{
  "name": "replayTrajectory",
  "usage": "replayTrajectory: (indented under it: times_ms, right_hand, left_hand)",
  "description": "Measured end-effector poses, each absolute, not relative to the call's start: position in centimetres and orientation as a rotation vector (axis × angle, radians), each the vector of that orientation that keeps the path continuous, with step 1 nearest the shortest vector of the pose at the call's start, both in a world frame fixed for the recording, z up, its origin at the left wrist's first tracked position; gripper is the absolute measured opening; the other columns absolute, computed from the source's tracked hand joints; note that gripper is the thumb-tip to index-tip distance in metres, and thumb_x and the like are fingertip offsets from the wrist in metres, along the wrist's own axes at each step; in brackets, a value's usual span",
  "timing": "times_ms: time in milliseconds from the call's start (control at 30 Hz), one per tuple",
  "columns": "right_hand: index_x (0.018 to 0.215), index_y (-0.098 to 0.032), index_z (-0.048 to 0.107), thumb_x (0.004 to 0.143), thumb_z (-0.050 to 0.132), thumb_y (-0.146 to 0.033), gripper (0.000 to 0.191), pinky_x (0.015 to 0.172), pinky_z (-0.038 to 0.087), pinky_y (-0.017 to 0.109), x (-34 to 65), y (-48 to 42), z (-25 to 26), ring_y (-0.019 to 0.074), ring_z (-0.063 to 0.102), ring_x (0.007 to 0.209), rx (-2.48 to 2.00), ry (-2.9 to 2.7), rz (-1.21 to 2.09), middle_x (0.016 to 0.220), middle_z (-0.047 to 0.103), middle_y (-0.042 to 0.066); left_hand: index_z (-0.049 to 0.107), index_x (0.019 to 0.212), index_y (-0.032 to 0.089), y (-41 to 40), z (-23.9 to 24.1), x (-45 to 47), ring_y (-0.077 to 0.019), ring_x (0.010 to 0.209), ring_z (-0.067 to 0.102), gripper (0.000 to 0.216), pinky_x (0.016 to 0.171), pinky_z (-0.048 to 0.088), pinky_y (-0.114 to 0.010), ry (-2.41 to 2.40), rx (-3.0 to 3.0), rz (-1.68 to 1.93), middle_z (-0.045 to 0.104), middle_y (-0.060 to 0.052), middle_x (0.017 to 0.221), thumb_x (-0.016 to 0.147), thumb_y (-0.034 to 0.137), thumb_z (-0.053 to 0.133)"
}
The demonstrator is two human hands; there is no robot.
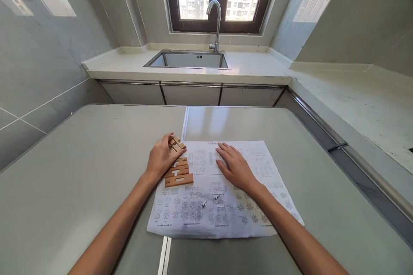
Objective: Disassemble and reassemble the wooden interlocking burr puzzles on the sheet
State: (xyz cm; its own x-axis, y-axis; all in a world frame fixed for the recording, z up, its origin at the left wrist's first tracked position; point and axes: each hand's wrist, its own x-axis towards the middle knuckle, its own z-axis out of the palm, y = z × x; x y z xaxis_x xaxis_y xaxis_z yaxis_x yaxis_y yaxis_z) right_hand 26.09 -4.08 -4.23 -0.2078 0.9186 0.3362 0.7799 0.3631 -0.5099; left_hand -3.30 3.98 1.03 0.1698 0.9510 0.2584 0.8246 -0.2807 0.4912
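Note:
My left hand [161, 157] is closed around some small notched wooden pieces [177, 143] at the upper left corner of a printed paper sheet [206, 182]. Its thumb and fingers are on either side of them, and the palm hides part. Just below lie flat, slotted wooden pieces: a numbered one [182, 162] partly under the hand, one in the middle [177, 171], and one marked 2 [179, 180] nearest me. My right hand [237, 167] rests flat on the sheet's upper right half, fingers stretched out and holding nothing.
The sheet carries rows of small line diagrams and lies across the seam of a grey tabletop [80, 180]. Beyond it are a counter [254, 62], a sink [190, 58], a faucet [217, 25] and a window. Another counter [364, 103] runs along the right.

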Motion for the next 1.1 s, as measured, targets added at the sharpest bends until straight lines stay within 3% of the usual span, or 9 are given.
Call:
replayTrajectory:
  times_ms: [233, 367, 533, 667, 1100]
  right_hand:
    - [0.145, -0.021, 0.065, 0.107, 0.051, -0.036, 0.043, 0.13, 0.033, 0.058, 25.9, -4.1, -4.0, 0.0316, 0.045, 0.155, -1.429, -1.961, 0.381, 0.163, 0.055, 0.012]
    - [0.133, -0.025, 0.071, 0.104, 0.054, -0.035, 0.035, 0.125, 0.041, 0.057, 25.7, -4.2, -3.4, 0.0319, 0.054, 0.148, -1.395, -1.839, 0.46, 0.152, 0.065, 0.011]
    - [0.111, -0.024, 0.074, 0.104, 0.05, -0.037, 0.028, 0.093, 0.061, 0.045, 26.0, -4.0, -2.9, 0.0274, 0.077, 0.101, -1.414, -1.556, 0.586, 0.113, 0.081, 0.01]
    - [0.106, -0.022, 0.071, 0.103, 0.05, -0.04, 0.028, 0.071, 0.061, 0.036, 26.5, -3.6, -3.0, 0.0206, 0.072, 0.07, -1.422, -1.364, 0.689, 0.098, 0.081, 0.009]
    - [0.103, -0.021, 0.072, 0.098, 0.058, -0.038, 0.023, 0.069, 0.055, 0.031, 26.5, -3.7, -2.6, 0.0174, 0.065, 0.065, -1.364, -1.282, 0.875, 0.088, 0.075, 0.005]
  left_hand:
    - [0.056, 0.144, 0.021, 3.8, 1.5, -2.8, -0.0322, 0.121, 0.071, 0.071, 0.108, 0.055, -0.048, 1.563, 2.245, 0.894, 0.074, -0.011, 0.134, 0.086, 0.054, 0.08]
    - [0.055, 0.146, 0.026, 1.7, 2.5, -0.4, -0.0315, 0.122, 0.071, 0.072, 0.108, 0.057, -0.049, 1.299, 2.287, 0.91, 0.073, -0.008, 0.136, 0.085, 0.054, 0.082]
    - [0.053, 0.15, 0.029, -1.1, 2.4, 3.1, -0.0299, 0.117, 0.071, 0.077, 0.099, 0.062, -0.044, 0.923, 2.394, 0.685, 0.073, -0.009, 0.129, 0.083, 0.04, 0.089]
    - [0.053, 0.15, 0.025, -2.3, 1.2, 5.0, -0.0313, 0.117, 0.071, 0.084, 0.1, 0.061, -0.045, 0.808, 2.477, 0.609, 0.073, -0.012, 0.127, 0.078, 0.033, 0.095]
    - [0.053, 0.143, 0.025, -3.8, -0.3, 6.0, -0.0326, 0.12, 0.067, 0.072, 0.101, 0.059, -0.048, 0.799, 2.477, 0.681, 0.072, -0.011, 0.13, 0.081, 0.026, 0.09]
